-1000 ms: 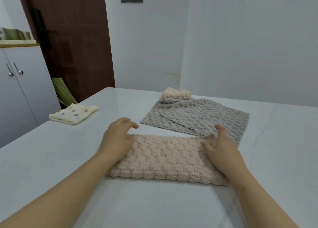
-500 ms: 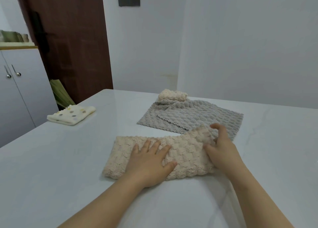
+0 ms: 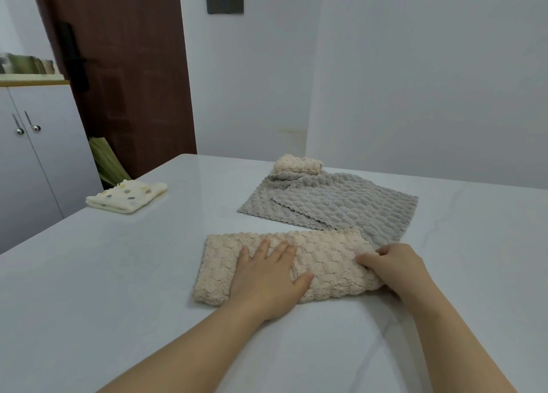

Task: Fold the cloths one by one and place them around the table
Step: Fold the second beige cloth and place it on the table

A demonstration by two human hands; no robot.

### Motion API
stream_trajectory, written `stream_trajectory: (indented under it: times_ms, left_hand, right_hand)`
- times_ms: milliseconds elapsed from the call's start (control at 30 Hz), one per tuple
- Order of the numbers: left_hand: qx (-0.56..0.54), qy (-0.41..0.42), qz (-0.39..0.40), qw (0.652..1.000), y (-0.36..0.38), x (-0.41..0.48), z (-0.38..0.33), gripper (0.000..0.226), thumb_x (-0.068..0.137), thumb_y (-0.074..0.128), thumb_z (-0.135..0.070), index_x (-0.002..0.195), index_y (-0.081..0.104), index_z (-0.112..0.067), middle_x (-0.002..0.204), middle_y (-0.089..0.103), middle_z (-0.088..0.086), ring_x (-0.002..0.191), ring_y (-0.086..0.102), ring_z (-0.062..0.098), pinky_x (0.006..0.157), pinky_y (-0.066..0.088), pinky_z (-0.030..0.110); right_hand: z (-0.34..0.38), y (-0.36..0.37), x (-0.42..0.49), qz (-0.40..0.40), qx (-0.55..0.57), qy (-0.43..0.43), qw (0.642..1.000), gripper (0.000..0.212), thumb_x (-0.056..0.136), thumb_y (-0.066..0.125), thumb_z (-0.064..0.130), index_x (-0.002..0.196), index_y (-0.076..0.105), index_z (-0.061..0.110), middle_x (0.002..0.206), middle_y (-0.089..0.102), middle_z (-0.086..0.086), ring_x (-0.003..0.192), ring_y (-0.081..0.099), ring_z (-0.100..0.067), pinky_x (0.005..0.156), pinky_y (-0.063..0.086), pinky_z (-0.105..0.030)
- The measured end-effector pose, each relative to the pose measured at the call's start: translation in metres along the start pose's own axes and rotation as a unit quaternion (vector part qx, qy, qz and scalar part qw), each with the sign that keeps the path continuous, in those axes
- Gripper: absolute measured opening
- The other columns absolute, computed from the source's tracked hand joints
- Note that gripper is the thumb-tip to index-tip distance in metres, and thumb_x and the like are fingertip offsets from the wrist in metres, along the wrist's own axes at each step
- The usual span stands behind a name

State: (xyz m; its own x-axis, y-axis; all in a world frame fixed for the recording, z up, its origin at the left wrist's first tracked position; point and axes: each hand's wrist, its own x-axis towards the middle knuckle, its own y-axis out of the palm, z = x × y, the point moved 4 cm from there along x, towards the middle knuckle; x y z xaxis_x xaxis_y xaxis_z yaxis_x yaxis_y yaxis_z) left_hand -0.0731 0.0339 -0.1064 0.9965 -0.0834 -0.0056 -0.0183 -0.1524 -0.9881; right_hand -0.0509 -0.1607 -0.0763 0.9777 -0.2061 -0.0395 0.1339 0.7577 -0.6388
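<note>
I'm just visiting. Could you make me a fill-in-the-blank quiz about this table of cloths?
The left hand lies flat on the beige cloth, while the right hand grips its ____ end.
The polka-dot cloth sits ____ of the grey cloths.
____ hand touches the polka-dot cloth.
Missing words: right, left, neither.

Left hand (image 3: 267, 277) presses flat, fingers spread; right hand (image 3: 396, 269) grips the beige cloth (image 3: 326, 254).

No text, label, brand, number or sign is legible. The dark wall plate (image 3: 224, 1) at 12 o'clock shows no readable marking; the beige cloth (image 3: 326, 262) at 6 o'clock bears only its knobbly texture.
</note>
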Motion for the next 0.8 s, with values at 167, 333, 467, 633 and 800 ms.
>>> stream_trajectory:
  times_ms: [167, 333, 467, 633, 800]
  left_hand:
    - [-0.001, -0.004, 0.018, 1.000, 0.001, 0.002, 0.000, 0.067, 0.091, 0.018, -0.061, 0.148, 0.006, -0.029, 0.157, 0.001, -0.011, 0.145, -0.007, 0.016, 0.116, -0.004, 0.048]
    - [-0.101, 0.019, -0.157, 0.982, -0.016, -0.009, 0.005, 0.062, 0.087, 0.028, -0.054, 0.143, 0.023, -0.029, 0.151, 0.025, -0.007, 0.138, 0.021, 0.015, 0.112, 0.018, 0.034]
    - [-0.096, 0.038, -0.189, 0.976, -0.042, -0.018, 0.032, 0.045, 0.087, 0.036, -0.046, 0.129, 0.043, -0.034, 0.131, 0.043, -0.010, 0.120, 0.036, 0.014, 0.100, 0.026, 0.027]
    - [0.001, 0.046, 0.002, 0.999, -0.022, -0.019, 0.075, 0.076, 0.071, 0.010, -0.072, 0.141, 0.020, -0.044, 0.153, 0.016, -0.015, 0.142, 0.011, 0.011, 0.114, 0.013, 0.036]
    - [-0.023, 0.047, -0.023, 0.998, -0.011, -0.019, 0.079, 0.094, 0.054, -0.008, -0.071, 0.141, 0.016, -0.046, 0.155, 0.011, -0.018, 0.144, 0.002, 0.008, 0.116, 0.006, 0.037]
  right_hand:
    - [0.001, 0.001, 0.002, -0.034, -0.028, -0.027, 0.999, 0.032, 0.077, 0.061, 0.018, 0.054, 0.040, 0.012, 0.054, 0.043, -0.003, 0.055, 0.039, -0.017, 0.052, 0.028, -0.029]
    - [0.011, 0.005, -0.001, -0.069, 0.014, -0.063, 0.996, 0.024, 0.080, 0.056, 0.016, 0.060, 0.044, 0.010, 0.057, 0.044, -0.004, 0.057, 0.040, -0.019, 0.054, 0.030, -0.031]
    - [0.013, 0.006, -0.003, -0.088, 0.046, -0.069, 0.993, 0.029, 0.081, 0.054, 0.014, 0.059, 0.035, 0.012, 0.053, 0.034, -0.002, 0.053, 0.030, -0.017, 0.052, 0.022, -0.030]
    - [0.021, 0.010, -0.003, -0.095, 0.096, -0.060, 0.989, 0.029, 0.080, 0.055, 0.012, 0.059, 0.036, 0.012, 0.053, 0.029, -0.002, 0.055, 0.026, -0.018, 0.054, 0.020, -0.029]
    - [0.046, 0.019, -0.008, -0.098, 0.147, -0.068, 0.982, 0.020, 0.076, 0.056, 0.012, 0.060, 0.044, 0.011, 0.057, 0.031, -0.006, 0.058, 0.028, -0.018, 0.057, 0.021, -0.033]
